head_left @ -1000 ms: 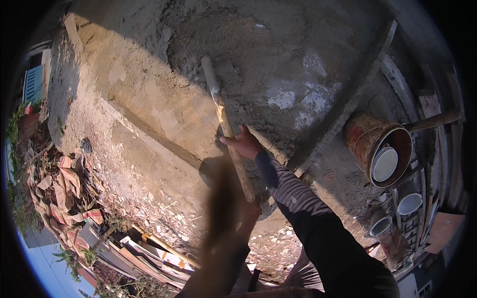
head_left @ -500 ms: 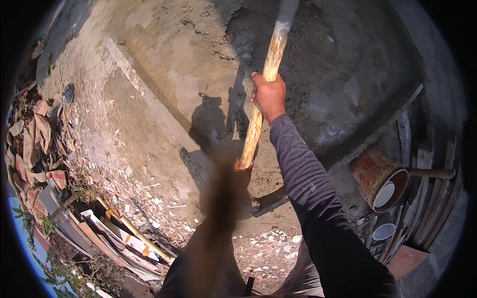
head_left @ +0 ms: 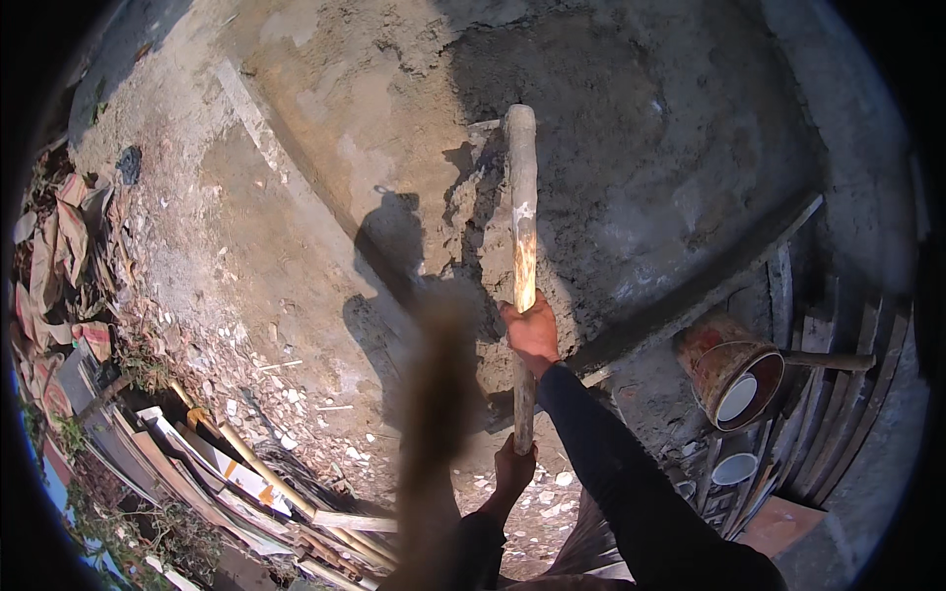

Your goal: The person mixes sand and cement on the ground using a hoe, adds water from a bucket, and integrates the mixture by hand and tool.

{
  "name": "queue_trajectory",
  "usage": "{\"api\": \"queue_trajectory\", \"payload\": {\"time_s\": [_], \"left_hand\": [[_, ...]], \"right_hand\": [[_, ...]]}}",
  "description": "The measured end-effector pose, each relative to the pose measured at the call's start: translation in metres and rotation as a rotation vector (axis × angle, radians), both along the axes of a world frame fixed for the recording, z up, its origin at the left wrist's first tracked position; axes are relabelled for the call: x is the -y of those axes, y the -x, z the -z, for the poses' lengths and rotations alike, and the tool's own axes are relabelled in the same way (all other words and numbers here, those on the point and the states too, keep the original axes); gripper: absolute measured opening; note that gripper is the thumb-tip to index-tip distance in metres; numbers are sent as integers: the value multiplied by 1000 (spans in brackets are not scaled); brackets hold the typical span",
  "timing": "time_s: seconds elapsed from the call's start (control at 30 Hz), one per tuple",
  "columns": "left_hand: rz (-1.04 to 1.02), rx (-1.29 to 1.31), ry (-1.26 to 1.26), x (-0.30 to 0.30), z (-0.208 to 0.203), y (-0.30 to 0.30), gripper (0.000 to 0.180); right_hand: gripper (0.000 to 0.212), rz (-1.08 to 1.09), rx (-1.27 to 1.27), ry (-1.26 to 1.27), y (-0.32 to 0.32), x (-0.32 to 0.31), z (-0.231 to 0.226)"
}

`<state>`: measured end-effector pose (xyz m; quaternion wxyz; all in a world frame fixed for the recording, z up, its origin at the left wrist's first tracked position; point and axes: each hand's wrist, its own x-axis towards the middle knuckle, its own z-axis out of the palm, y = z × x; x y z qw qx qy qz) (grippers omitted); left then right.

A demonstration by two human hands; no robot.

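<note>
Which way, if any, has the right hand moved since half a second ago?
Yes: the right hand has come down the picture, from above the rusty bucket to about level with its upper part.

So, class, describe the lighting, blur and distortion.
Head view: sunlight throws a dark, person-shaped shadow across rough grey-brown ground; head view: a long brown shape at lower centre is out of focus; head view: long dark boards at right look bent by fisheye distortion.
</note>
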<state>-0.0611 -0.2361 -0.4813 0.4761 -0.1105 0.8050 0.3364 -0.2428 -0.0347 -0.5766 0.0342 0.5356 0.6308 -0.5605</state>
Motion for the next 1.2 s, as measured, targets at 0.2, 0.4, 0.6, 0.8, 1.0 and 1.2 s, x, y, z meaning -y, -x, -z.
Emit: {"api": "queue_trajectory", "payload": {"time_s": [0.2,0.4,0.6,0.8,1.0,1.2], "left_hand": [[-233,22,-326,-207,81,128,25],[-84,-106,-228,-254,125,24,29],[59,-69,-230,-140,93,-108,33],[-31,208,-280,-235,106,-22,33],[66,284,-142,-255,101,-7,31],[-147,268,-256,-112,48,-58,44]], "right_hand": [[29,18,-242,-111,108,-200,-71],[30,-141,52,-17,54,-266,48],[36,81,93,135,-93,-177,16],[39,134,-52,-101,-61,-248,-12],[36,-13,150,-185,-57,-288,72],[40,74,127,47,-75,-147,8]]}}
